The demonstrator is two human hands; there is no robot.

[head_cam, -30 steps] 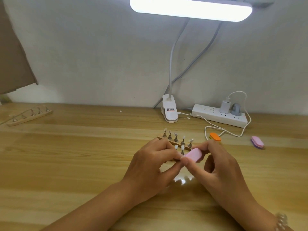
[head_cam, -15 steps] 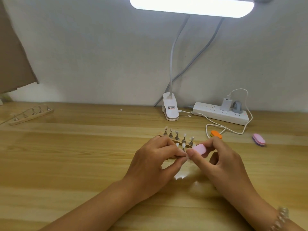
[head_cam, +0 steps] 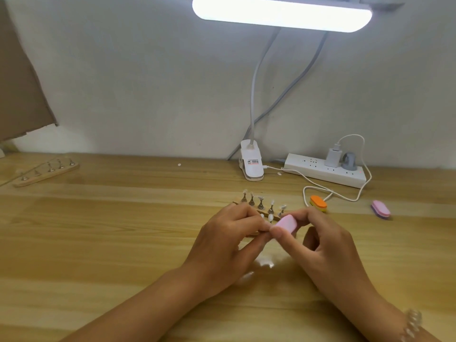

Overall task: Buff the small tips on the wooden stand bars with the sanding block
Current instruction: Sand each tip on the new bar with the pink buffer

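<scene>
My right hand (head_cam: 323, 245) pinches a pink sanding block (head_cam: 286, 224) between thumb and fingers. The block lies against a small white tip (head_cam: 271, 217) on the near wooden stand bar (head_cam: 254, 234), most of which is hidden under my fingers. My left hand (head_cam: 229, 245) holds that near bar, fingers curled round it. Just behind stands a second wooden bar (head_cam: 238, 202) with several metal pegs carrying clear tips (head_cam: 260, 198). Another wooden bar (head_cam: 47, 172) with pegs lies far left on the desk.
An orange sanding block (head_cam: 318, 204) and a pink-purple one (head_cam: 380, 210) lie to the right. A lamp clamp (head_cam: 251, 164), a white power strip (head_cam: 323, 172) and a looping white cable (head_cam: 345, 197) sit at the back. Cardboard (head_cam: 19, 90) leans at the left wall.
The pink block in my right hand has slid back and forth a little over the tips. My left hand has stayed on the bar. The view shifted slightly.
</scene>
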